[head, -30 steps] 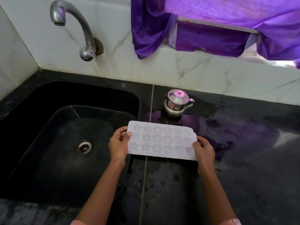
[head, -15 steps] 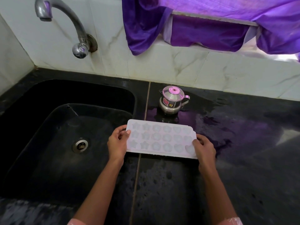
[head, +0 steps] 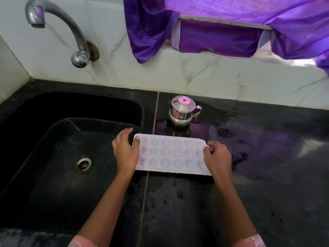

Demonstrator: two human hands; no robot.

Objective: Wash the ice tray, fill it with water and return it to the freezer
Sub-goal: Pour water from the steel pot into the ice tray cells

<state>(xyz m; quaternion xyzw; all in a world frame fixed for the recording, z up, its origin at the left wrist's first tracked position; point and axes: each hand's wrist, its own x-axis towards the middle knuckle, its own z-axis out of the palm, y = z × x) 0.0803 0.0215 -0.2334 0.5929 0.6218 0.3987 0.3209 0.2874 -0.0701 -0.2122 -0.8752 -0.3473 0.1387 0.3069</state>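
We're starting wash, likely: right hand (head: 216,158) gripping white plastic ice tray (head: 170,154), left hand (head: 124,150) unclenched, thumb touching it; next needing curved grey metal tap (head: 78,38) at 10 o'clock.

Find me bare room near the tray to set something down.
Free: the wet counter right of the tray and right hand, out to the frame edge; the strip in front of the tray, toward you; the sink basin, bare apart from its drain. Crowded: behind the tray, where the kettle stands close.
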